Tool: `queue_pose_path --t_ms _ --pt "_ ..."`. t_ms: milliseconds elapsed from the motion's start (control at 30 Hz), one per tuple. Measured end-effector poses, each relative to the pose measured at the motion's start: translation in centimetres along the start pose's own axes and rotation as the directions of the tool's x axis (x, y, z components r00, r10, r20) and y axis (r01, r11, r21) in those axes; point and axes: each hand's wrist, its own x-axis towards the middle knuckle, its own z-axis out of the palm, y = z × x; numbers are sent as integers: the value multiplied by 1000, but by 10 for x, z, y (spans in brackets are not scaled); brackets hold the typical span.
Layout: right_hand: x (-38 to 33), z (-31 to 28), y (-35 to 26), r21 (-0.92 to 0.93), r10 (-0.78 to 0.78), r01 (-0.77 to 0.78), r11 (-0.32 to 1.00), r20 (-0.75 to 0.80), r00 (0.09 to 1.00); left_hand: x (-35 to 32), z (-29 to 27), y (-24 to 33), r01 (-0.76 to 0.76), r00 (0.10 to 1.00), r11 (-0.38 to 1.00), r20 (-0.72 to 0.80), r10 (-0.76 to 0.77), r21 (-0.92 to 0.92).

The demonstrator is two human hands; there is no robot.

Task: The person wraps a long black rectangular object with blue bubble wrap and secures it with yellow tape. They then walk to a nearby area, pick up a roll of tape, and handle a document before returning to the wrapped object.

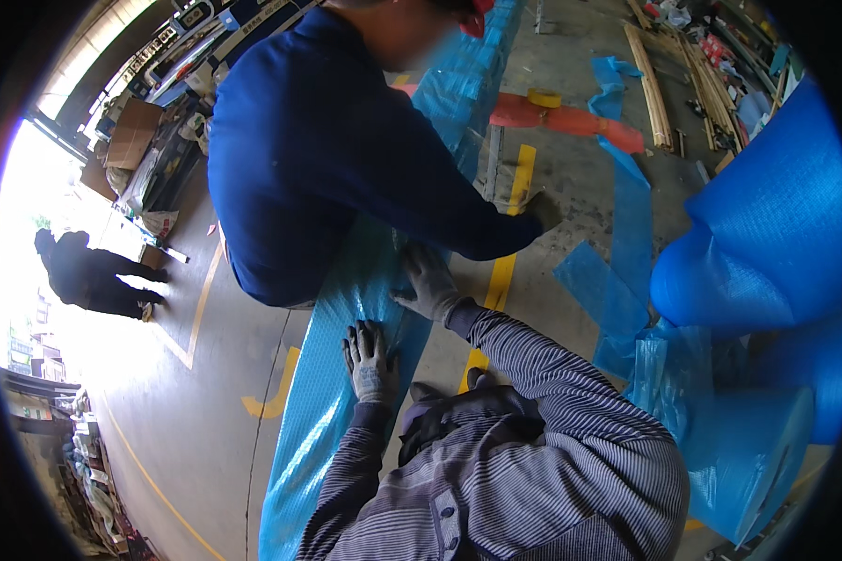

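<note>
A long, narrow bundle in shiny blue bubble-type plastic wrap runs from the lower edge up to the far end. My left hand, in a grey work glove, lies flat on the wrap with its fingers stretched out. Further along, my right hand, gloved the same way, rests on the bundle's right side with thumb and fingers apart. Neither hand holds anything. Across the bundle bends a co-worker in a dark blue top, one gloved hand reaching out to the right above the floor.
Large rolls of blue wrap stand at the right, with loose blue strips on the floor beside them. A yellow tape roll sits on a red sheet. Wooden strips lie beyond. Another person stands far left.
</note>
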Motion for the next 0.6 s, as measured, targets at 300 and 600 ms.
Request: queue_pose_path --t_ms 300,600 --pt "-1 -5 -2 39 58 -61 997 78 995 -1 2 -1 -15 999 1000 -32 15 -13" --pt "-2 -6 -2 55 50 -54 997 60 997 -1 3 -2 -12 1000 1000 -20 12 -5"
